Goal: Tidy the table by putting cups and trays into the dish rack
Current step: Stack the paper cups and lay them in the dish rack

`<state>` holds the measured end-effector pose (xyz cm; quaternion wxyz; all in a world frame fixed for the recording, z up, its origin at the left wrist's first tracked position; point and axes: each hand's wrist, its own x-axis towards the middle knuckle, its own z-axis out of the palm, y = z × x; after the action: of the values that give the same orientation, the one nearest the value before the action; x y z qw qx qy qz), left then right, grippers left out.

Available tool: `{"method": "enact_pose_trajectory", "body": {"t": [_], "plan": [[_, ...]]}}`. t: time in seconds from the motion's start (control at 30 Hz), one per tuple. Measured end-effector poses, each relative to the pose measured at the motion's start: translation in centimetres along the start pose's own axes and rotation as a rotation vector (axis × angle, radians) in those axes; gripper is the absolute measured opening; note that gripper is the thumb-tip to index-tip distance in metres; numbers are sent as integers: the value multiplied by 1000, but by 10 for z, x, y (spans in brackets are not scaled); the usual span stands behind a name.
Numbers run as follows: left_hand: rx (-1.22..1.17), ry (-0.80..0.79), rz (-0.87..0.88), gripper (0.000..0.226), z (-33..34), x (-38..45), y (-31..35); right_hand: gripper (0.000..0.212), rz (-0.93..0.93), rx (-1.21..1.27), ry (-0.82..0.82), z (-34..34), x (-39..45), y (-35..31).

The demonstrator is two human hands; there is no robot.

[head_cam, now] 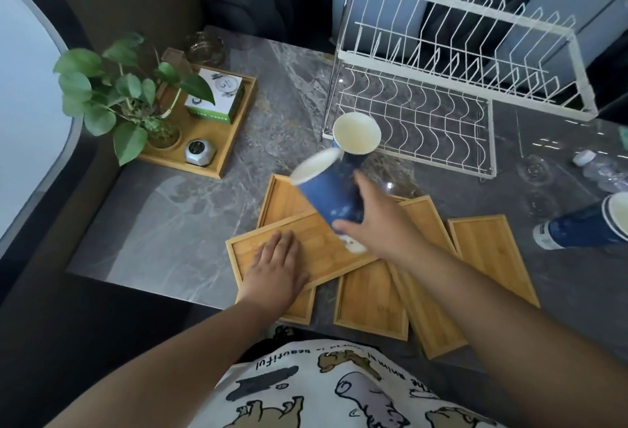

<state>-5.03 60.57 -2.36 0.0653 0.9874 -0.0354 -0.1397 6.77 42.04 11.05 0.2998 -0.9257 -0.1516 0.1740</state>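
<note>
Nearest, bamboo trays [370, 305] – several, loosely overlapped at table [176, 216] front edge, none racked yet. Left hand [275, 264]: flat, fingers straight, pressing on topmost tray [306, 250], gripping nothing. Right hand [377, 223]: fingers curled round blue cup [326, 196], held tilted above trays, mouth toward upper left; a 2nd blue cup [356, 137] sits just behind, touching or nested w/ it – can't tell which, nor whether hand carries both. Far right: more blue cups [591, 223] lying on their side. Behind: white wire dish rack [424, 114], 2 tiers, both bare. Left rear, not part of job: plant [129, 94] in wooden tray [217, 142] w/ green box [217, 94]. Step in hand, by judgement: carry cup to lower tier – level it first, seat between wires so it can't roll.
</note>
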Motion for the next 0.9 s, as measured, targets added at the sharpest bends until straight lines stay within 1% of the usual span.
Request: {"method": "enact_pose_trajectory", "body": {"t": [0.07,0.13,0.2,0.3,0.43,0.53,0.67,0.83,0.9], "plan": [[-4,2,4,73,1,0,0,84,-44,326,111,-31,7,-11],[-6,5,6,73,1,0,0,81,-62,496,231,-56,24,-12],[-5,4,5,73,0,0,-1,83,-55,532,311,-70,44,-9],[-8,4,7,73,0,0,-1,89,-17,525,342,-71,71,2],[-16,-9,4,73,-1,0,-1,85,53,545,301,-54,88,21],[-16,-12,3,73,-1,0,-1,83,112,579,206,-43,95,41],[-7,-8,6,73,-1,-1,-1,99,196,653,33,-42,100,66],[-6,-11,10,73,-1,-1,0,108,238,606,-58,-33,99,76],[-5,-10,10,73,-1,-2,0,116,249,557,-51,-24,98,73]]}}
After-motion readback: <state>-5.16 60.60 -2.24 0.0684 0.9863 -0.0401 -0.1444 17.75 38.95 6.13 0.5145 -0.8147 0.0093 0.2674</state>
